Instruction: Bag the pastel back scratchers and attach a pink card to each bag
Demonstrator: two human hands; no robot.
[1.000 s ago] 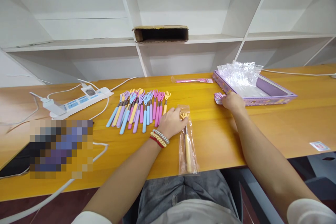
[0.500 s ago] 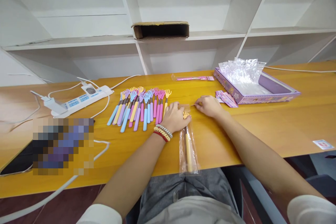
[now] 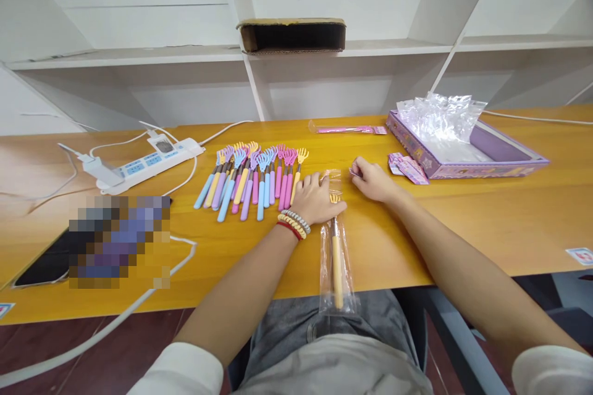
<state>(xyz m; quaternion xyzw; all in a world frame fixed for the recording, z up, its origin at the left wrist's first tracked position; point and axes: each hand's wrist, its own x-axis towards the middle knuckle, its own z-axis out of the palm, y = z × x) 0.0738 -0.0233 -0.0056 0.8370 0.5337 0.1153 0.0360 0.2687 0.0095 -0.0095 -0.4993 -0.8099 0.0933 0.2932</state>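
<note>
My left hand point(image 3: 315, 200) lies flat with its fingers outstretched over the upper part of a clear plastic bag point(image 3: 326, 278). Inside that bag is a back scratcher point(image 3: 338, 268) with a pale yellow handle, its claw partly covered by my fingers. The bag's lower end sticks out past the table edge. To the right of the bag, my right hand point(image 3: 374, 180) is closed in a pinch on a small thin card point(image 3: 354, 171), mostly hidden by the fingers. Several loose back scratchers point(image 3: 248, 188) in blue, yellow, purple and pink lie left of my left hand.
A purple box point(image 3: 491, 171) with clear bags point(image 3: 445, 117) stands at right, beside pink cards point(image 3: 410, 169). One packed pink back scratcher point(image 3: 347, 130) lies at the back. A power strip point(image 3: 148, 166), cables and a phone point(image 3: 44, 268) occupy the left. Behind is a shelf holding a cardboard box point(image 3: 291, 37).
My view has shifted slightly. The right hand has turned a little, and the thin card sticks out less from its fingers. My left hand stays on the bag.
</note>
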